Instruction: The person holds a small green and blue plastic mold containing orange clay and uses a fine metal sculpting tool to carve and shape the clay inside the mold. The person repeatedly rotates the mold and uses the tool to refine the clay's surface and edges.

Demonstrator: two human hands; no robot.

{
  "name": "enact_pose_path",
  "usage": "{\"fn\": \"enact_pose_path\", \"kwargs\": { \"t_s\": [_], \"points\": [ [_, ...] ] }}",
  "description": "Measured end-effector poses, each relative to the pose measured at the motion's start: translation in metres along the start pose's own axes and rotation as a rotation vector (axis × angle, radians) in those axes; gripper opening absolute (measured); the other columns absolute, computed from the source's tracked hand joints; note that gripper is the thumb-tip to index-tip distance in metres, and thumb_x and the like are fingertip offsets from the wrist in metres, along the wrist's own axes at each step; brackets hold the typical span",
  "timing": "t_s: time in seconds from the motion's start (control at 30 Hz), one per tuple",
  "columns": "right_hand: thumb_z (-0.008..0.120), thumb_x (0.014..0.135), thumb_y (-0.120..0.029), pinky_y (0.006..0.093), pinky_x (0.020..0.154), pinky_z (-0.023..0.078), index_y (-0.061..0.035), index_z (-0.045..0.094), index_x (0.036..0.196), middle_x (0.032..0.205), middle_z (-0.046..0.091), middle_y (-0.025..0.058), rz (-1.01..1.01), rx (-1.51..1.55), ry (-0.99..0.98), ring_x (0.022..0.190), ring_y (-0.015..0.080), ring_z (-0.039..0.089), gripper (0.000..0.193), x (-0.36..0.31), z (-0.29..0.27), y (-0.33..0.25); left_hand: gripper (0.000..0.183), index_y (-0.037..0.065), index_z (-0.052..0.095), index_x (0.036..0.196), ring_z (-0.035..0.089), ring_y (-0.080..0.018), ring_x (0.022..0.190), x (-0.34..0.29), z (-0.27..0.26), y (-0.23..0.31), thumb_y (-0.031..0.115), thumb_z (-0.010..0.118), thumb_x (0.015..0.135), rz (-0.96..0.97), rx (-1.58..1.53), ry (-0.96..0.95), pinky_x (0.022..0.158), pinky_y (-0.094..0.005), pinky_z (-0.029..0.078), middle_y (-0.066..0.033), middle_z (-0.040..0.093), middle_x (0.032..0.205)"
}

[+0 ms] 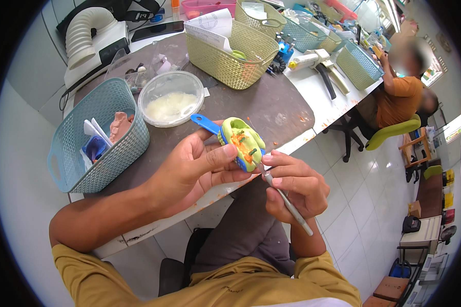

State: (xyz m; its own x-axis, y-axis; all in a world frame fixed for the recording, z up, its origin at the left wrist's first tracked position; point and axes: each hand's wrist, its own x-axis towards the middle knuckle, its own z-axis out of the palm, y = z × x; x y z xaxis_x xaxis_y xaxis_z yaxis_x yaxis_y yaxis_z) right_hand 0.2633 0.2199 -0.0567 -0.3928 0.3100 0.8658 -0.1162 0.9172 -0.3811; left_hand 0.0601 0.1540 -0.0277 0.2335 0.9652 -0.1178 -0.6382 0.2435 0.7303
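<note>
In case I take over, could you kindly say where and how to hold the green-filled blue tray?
Probably pinch its blue handle from the far left: this flat strip juts past the left hand, opposite the tool in the right hand.

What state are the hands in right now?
Left hand: closed, holding the impression tray.
Right hand: closed, holding the slim tool.

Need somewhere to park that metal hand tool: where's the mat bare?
Largest: brown mat between olive basket and right hand, with scattered orange crumbs. Smaller: mat between left blue basket, round tub and left hand. Crowded: behind the tub, with clear plastic, and along the back row of baskets.
</note>
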Motion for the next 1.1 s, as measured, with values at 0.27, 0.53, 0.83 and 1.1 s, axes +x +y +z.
{"fn": "enact_pose_path", "kwargs": {
  "t_s": [0.27,0.53,0.83,1.1],
  "points": [
    [0.069,0.077,0.001,0.0503,0.084,0.057,0.0004,0.057,0.094,0.083,0.069,0.0211,-0.004,-0.01,0.004,0.089,0.0345,0.071,0.022,-0.0002,0.0003,0.0031,0.059,-0.001,0.025,0.14,0.06,-0.0292,0.114,0.0012,-0.0002,-0.0013,0.016,0.06,0.096,0.005,-0.006,0.003,0.098,-0.0398,0.052,-0.0209,0.053,0.127],
    [0.069,0.076,0.002,0.0515,0.084,0.056,0.0007,0.058,0.093,0.083,0.069,0.0218,-0.025,-0.031,-0.013,0.089,0.0348,0.071,0.021,0.0011,-0.0015,0.0055,0.06,0.0,0.023,0.14,0.06,-0.0297,0.114,0.0002,0.0013,0.001,0.014,0.06,0.096,0.004,-0.004,0.013,0.098,-0.0402,0.052,-0.0211,0.053,0.126],
    [0.068,0.081,-0.001,0.0496,0.084,0.057,0.001,0.056,0.096,0.084,0.069,0.0212,0.007,-0.01,0.035,0.089,0.0342,0.071,0.019,-0.0008,-0.0012,0.0045,0.063,0.007,0.027,0.141,0.056,-0.0247,0.118,0.0,0.0046,-0.001,0.024,0.064,0.093,0.022,0.093,0.037,0.097,-0.0412,0.051,-0.0152,0.049,0.133],
    [0.068,0.086,-0.01,0.0454,0.085,0.056,-0.0003,0.056,0.099,0.087,0.068,0.0189,0.093,0.081,0.066,0.092,0.0321,0.069,0.021,-0.0067,-0.0004,-0.0019,0.059,-0.001,0.026,0.139,0.06,-0.0309,0.114,0.0003,-0.0024,0.0022,0.016,0.061,0.095,-0.043,0.007,-0.012,0.098,-0.0413,0.052,-0.0214,0.053,0.127]
  ]
}}
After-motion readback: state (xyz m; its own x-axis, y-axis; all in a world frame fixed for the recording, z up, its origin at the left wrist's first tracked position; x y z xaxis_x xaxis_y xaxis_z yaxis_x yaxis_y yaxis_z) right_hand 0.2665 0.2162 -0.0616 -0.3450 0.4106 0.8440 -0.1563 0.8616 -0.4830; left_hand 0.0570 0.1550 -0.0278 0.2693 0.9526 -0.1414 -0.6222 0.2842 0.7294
